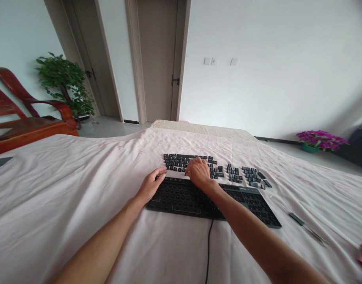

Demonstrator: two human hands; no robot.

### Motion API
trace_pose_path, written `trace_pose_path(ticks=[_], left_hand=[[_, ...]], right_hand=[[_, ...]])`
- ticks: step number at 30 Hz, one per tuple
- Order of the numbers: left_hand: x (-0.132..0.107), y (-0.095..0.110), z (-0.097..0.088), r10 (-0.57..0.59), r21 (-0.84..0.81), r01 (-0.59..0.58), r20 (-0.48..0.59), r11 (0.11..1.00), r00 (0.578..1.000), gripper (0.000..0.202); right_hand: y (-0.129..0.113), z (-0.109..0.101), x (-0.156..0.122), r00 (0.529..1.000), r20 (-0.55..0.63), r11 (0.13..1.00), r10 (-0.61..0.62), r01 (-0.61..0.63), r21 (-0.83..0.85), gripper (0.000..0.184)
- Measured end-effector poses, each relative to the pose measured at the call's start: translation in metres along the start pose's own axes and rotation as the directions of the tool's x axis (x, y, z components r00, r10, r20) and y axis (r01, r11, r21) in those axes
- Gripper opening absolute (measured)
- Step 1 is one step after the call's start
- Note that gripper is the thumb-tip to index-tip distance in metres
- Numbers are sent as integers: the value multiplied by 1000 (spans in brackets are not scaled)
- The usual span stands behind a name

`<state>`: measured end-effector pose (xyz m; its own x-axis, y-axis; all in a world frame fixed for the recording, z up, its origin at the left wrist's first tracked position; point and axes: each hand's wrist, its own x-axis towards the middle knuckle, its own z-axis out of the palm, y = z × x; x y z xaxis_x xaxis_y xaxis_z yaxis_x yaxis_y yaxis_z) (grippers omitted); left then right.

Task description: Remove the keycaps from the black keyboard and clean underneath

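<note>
A black keyboard base (pixel 251 203) with its keycaps removed lies on a pale pink sheet, its cable running toward me. Beyond it, several loose black keycaps (pixel 181 161) are laid out in rows, with smaller groups of keycaps (pixel 250 175) to the right. My left hand (pixel 151 183) rests at the keyboard's upper left edge, fingers curled and pointing right. My right hand (pixel 198 171) reaches over the keyboard's far edge, fingers bent down onto the keycap rows; what its fingertips pinch is hidden.
A thin dark tool (pixel 301 221) lies on the sheet right of the keyboard. A wooden chair (pixel 30 122) and potted plant (pixel 65 83) stand at the left, purple flowers (pixel 319 140) at the right. Doors are behind.
</note>
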<state>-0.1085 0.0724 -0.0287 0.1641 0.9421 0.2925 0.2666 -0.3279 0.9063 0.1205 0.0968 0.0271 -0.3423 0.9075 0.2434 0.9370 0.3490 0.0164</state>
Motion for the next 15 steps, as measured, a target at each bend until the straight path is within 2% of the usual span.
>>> trace_pose_path(ticks=[2,4,6,7,8,10,12,13,15], left_hand=[[0,-1,0,8,11,-8,-17,1000,1000,36],[0,-1,0,45,68,-40,-61,997,997,31],[-1,4,0,146,160,-128,-108,979,983,27],[-2,7,0,214,199,-187,-120,962,969,26],[-3,12,1,281,226,-248,-125,942,952,27],[-6,23,3,380,235,-345,-125,909,916,33],[-8,34,7,436,229,-401,-133,887,890,36],[-10,39,9,457,227,-421,-134,878,880,33],[-13,46,12,493,219,-460,-127,860,861,24]], right_hand=[[0,-1,1,1000,3,1000,-3,3,0,15],[-1,-3,0,999,-42,997,23,-19,81,14],[-5,-6,-2,990,-91,948,105,-73,309,11],[-8,-8,-4,983,-78,876,167,-112,469,11],[-11,-9,-7,974,-29,760,224,-156,631,13],[-19,-12,-13,955,132,448,265,-243,860,22],[-27,-14,-20,934,274,153,228,-312,938,29],[-30,-15,-24,926,324,39,195,-337,941,32],[-36,-15,-30,910,395,-133,125,-380,916,35]])
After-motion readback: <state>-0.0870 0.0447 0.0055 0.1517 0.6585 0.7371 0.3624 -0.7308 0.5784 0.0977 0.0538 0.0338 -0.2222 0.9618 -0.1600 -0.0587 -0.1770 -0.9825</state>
